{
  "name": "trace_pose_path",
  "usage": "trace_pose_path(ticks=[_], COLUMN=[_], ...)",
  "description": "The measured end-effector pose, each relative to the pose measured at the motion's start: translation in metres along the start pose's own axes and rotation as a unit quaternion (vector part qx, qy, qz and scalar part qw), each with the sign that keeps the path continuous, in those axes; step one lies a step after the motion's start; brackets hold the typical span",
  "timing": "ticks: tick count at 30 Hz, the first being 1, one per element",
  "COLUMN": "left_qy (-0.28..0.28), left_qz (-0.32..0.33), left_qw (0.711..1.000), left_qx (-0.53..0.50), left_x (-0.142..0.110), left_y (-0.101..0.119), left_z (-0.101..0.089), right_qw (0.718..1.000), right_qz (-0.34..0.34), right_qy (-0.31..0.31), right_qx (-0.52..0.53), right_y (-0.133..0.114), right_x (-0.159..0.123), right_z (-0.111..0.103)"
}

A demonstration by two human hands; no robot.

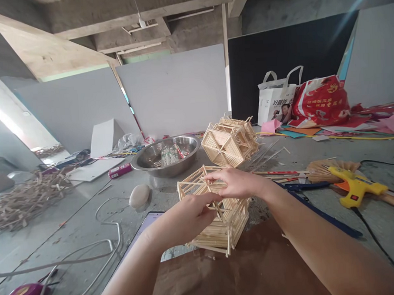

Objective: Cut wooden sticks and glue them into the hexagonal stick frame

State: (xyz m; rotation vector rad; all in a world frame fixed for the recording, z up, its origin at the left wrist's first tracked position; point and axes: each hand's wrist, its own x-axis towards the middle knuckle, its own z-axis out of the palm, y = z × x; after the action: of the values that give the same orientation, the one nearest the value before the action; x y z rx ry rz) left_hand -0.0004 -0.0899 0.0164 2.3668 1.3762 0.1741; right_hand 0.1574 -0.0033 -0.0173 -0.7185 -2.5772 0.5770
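Fingers (212, 177): from my head view, those of the right hand (239, 183) bend over the upper rim of the near stick frame (217, 234), set close together; on the left hand (192, 217) I see the index finger laid across the frame's side and the thumb curled just below, with a narrow gap between. Whether either hand pinches a stick or only rests on one, I cannot tell.
Near frame: on the grey floor (166, 194), tilted, its lowest sticks at the far edge of the brown sheet (241, 271).
Second stick frame (224, 142): just beyond the near one; I cannot tell if they touch.
Steel basin (180, 164): left of the second frame, with clear-wrapped items inside.
Phone (154, 215): beside the sheet's far left corner, partly hidden by my left forearm.
Pale rounded object (139, 196): between phone and basin.
Yellow glue gun (353, 184): well right of the sheet, its black cord (377, 235) running toward the near right corner of my view.
Bags: white (273, 101) and red (321, 103), side by side before the black panel (277, 52).
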Motion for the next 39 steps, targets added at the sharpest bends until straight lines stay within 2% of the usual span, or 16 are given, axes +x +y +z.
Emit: trace_pose_path(ticks=[8, 14, 16, 23, 28, 32, 39], left_qy=[0.095, 0.226, 0.24, 0.153, 0.098, 0.053, 0.095], left_qz=[-0.003, -0.069, -0.08, -0.076, -0.039, -0.05, -0.026], left_qw=[0.995, 0.971, 0.966, 0.984, 0.994, 0.997, 0.995], left_qx=[0.009, 0.04, 0.052, 0.047, 0.022, 0.034, 0.033], left_x=[0.001, 0.006, 0.009, 0.014, 0.018, 0.024, 0.036], left_y=[-0.007, -0.02, -0.023, -0.03, -0.024, -0.026, -0.035], left_z=[0.0, -0.003, -0.003, -0.006, -0.017, -0.016, 0.0], right_qw=[1.0, 1.0, 1.0, 1.0, 1.0, 0.999, 0.999], right_qz=[-0.003, 0.004, 0.003, 0.007, 0.022, 0.026, 0.033], right_qy=[-0.017, -0.011, -0.005, -0.006, 0.009, 0.018, 0.02], right_qx=[-0.001, -0.015, -0.014, -0.017, 0.018, 0.024, 0.03], right_y=[-0.006, -0.004, -0.002, -0.001, 0.004, 0.005, 0.001], right_x=[-0.002, -0.001, -0.001, -0.002, -0.002, -0.001, -0.003], right_z=[-0.004, -0.001, 0.0, 0.001, 0.005, 0.007, 0.004])
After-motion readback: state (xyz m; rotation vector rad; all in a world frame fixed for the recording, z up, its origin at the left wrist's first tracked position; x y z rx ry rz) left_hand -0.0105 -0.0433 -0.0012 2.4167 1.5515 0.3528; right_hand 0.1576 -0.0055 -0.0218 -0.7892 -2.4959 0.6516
